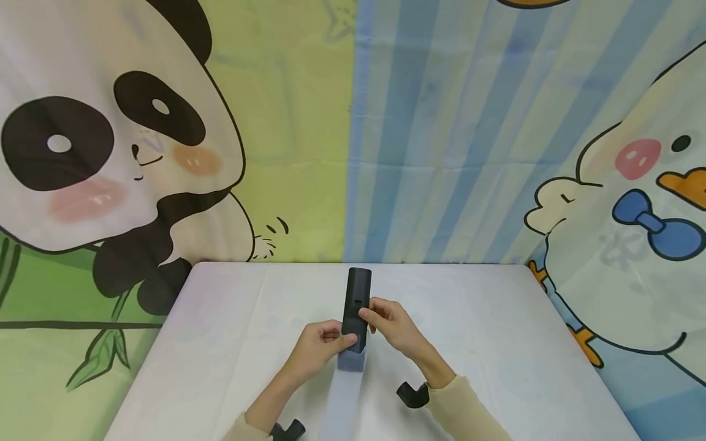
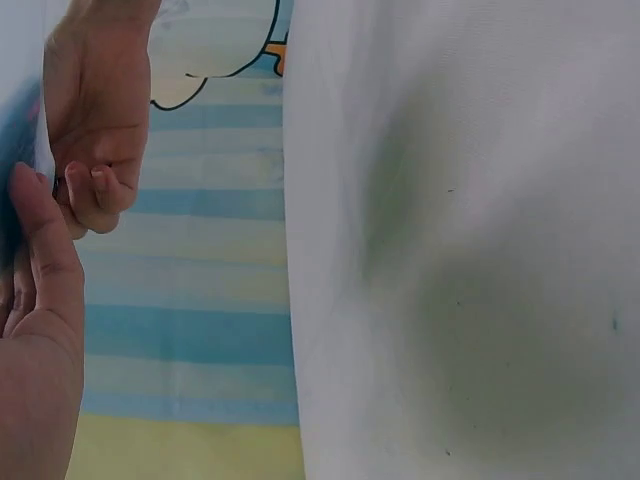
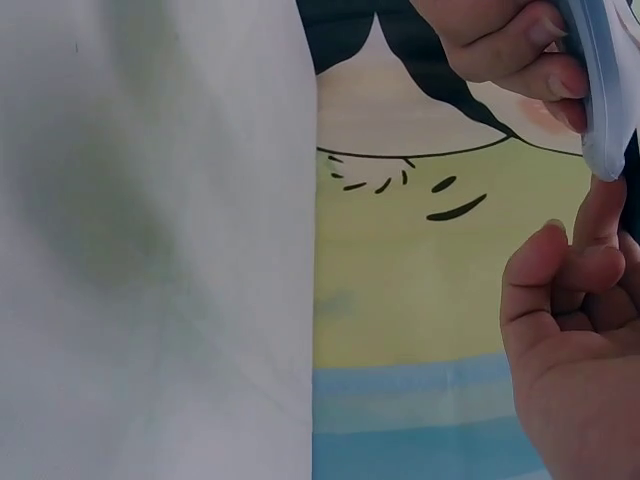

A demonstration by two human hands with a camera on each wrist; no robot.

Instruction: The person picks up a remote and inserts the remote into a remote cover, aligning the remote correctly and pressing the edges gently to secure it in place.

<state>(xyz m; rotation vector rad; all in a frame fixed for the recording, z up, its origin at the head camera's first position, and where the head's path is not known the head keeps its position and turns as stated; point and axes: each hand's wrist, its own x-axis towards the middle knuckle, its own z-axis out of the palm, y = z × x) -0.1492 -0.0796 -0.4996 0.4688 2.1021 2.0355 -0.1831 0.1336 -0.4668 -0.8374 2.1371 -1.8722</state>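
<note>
Both hands hold a long dark box with a small slot in its face, tilted upright over the white table. My left hand pinches its lower end, thumb across the front. On the right edge, higher up, the right hand grips with the thumb on the face and fingers curled behind. A translucent pale sleeve overlaps the box's bottom end and trails toward me. In the right wrist view, the left hand lies against a pale bluish edge, above the right hand. Most of the box is outside both wrist views.
The white tabletop ends at a cloth backdrop printed with a panda and a duck. Black wrist camera mounts show beside the right sleeve and the left sleeve.
</note>
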